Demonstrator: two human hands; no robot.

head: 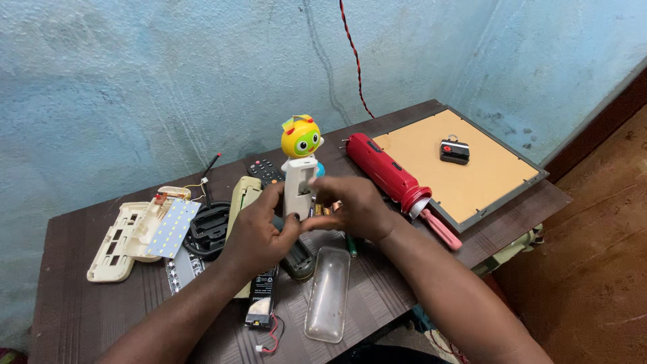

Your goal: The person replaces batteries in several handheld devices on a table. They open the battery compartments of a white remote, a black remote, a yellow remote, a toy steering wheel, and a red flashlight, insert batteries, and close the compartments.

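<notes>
- Blue plastered wall behind; dark wooden table (87,317) cluttered with parts.
- At frame centre, a light, rigid, breakable plastic toy robot (300,168) is held upright.
- Left hand (255,236) is closed round its base; right hand (354,209) pinches the white body, judged the safest grip.

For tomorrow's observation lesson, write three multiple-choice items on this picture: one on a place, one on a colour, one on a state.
1. Where does the red torch lie?
A. on the board's left edge
B. on the floor
C. under the table

2. What colour is the toy's head?
A. blue
B. yellow
C. black

3. How is the toy held?
A. flat on the table
B. upright in both hands
C. upside down

Key: 1 A, it rests along the board's edge. 2 B, yellow with green eyes. 3 B, the left hand and right hand grip it, head up.
</notes>
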